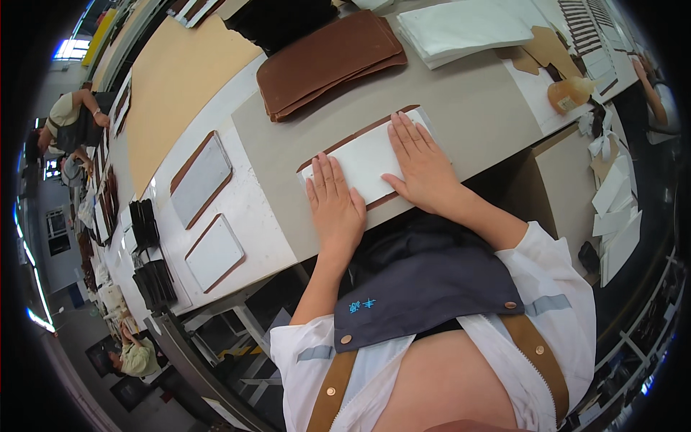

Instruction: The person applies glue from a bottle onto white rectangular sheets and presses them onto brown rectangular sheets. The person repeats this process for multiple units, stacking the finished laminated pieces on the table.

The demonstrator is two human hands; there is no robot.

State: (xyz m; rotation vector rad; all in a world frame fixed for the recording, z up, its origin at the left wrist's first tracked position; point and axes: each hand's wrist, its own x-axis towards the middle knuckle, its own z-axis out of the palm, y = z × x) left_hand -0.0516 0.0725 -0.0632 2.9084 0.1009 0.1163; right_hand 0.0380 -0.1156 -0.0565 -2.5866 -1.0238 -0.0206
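A white rectangular sheet lies on a slightly larger brown leather-like piece, whose edge shows along the far side and in part along the near side. Flat on the left part of the sheet rests my left hand, fingers stretched out and pointing away from me. My right hand is spread on the right part, thumb held apart from the fingers. Neither hand grips anything. The palms hide parts of the sheet.
Beyond my hands lie stacked brown leather-like pieces and white sheets. A yellowish bottle stands right. Left are two brown-edged white panels and black bundles. A cardboard box adjoins the table; other people work farther off.
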